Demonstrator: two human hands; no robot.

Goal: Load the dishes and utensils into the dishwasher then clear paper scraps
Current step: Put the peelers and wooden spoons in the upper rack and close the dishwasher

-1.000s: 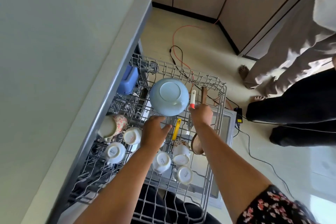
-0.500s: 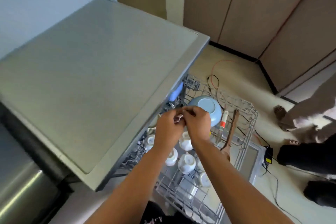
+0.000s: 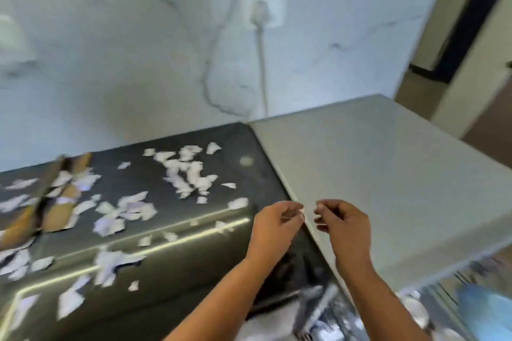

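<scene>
**Lot: torn paper scraps, loose, uncollected**

Fingers (image 3: 293, 206): curled on the left hand (image 3: 277, 225) and right hand (image 3: 345, 225), tips almost meeting above the desk's (image 3: 171, 271) right edge. There is a white fleck at the tips; I cannot tell if it is pinched.

Paper scraps (image 3: 182, 171): white, ragged and thin, strewn from the left edge to near the right edge of the dark glossy desk. Judged featherweight, limp and easily blown. Pinch them singly, or sweep them into a heap.

Adjoining: brown cardboard pieces (image 3: 59, 213) at the left edge.

Paper scraps (image 3: 182, 174) and cardboard (image 3: 58, 213) litter the dark countertop (image 3: 171, 271).
</scene>
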